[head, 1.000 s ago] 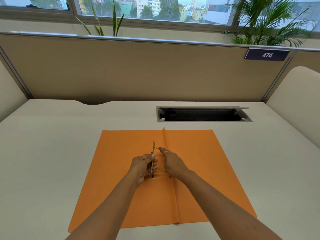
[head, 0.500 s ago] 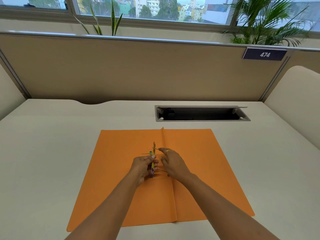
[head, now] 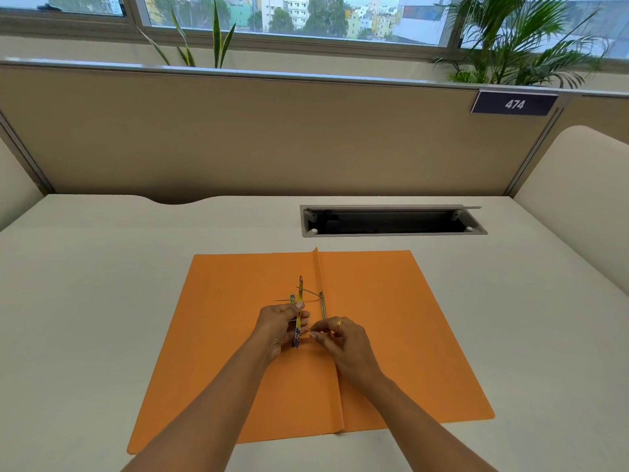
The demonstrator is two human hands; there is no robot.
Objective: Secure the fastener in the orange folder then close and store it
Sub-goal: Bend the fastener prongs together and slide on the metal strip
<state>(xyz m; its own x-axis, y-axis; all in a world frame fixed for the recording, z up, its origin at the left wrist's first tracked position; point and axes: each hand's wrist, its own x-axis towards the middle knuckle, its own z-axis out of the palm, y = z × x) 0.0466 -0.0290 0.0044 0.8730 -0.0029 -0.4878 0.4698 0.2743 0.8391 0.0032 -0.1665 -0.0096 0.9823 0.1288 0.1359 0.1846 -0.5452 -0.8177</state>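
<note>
- One view only, from the head camera: an orange folder [head: 374,335] lies open and flat on a pale desk [head: 102,301], spine crease running away from the person
- Left hand [head: 277,327] is curled around a yellow fastener strip [head: 299,310], thumb and fingers closed on it; the strip stands on edge just left of the crease, its far tip poking out past the fingers
- Right hand [head: 343,338] pinches a thin metal prong [head: 310,332] between thumb and forefinger, the other fingers loosely bent; a ring [head: 339,323] sits on one finger
- A metal bar [head: 322,306] lies along the crease, just beyond the right hand, with thin wire prongs angling off toward the strip
- Both hands cover the near end of the fastener, so how the prong meets the strip cannot be told
- Beyond the folder, well apart, a cable slot [head: 391,221] is sunk in the desk with its lid up
- A beige partition [head: 272,137] closes the back, carrying a dark plate [head: 514,103] reading 474
- Plants [head: 517,39] stand behind it against a window [head: 306,15]
</note>
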